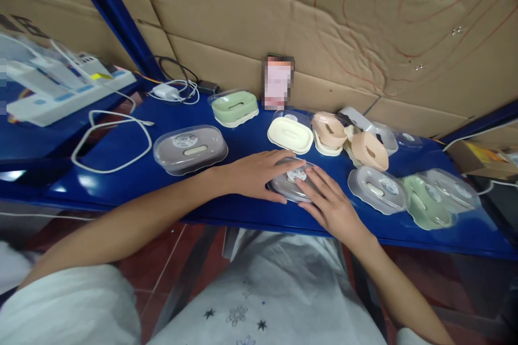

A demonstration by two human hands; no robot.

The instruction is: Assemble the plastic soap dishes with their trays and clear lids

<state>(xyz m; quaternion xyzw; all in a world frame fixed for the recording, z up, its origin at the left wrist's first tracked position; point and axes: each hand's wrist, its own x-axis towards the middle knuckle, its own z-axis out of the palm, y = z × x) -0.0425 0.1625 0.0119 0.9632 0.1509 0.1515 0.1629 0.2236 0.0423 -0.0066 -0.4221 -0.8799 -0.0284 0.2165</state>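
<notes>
Both my hands rest on a grey soap box with a clear lid (292,182) near the front edge of the blue table (133,172). My left hand (259,172) lies flat over its left side, fingers spread across the lid. My right hand (329,199) presses on its right side, fingers on the lid. Much of the box is hidden under my hands. A closed grey box with a clear lid (189,148) sits to the left.
Behind stand a green box (235,108), a cream box (290,135) and pink box parts (348,143). At the right lie clear lids and a green tray (424,202). A white cable (111,140), a charger (165,90) and white devices (60,86) are at the left. A cardboard wall is behind.
</notes>
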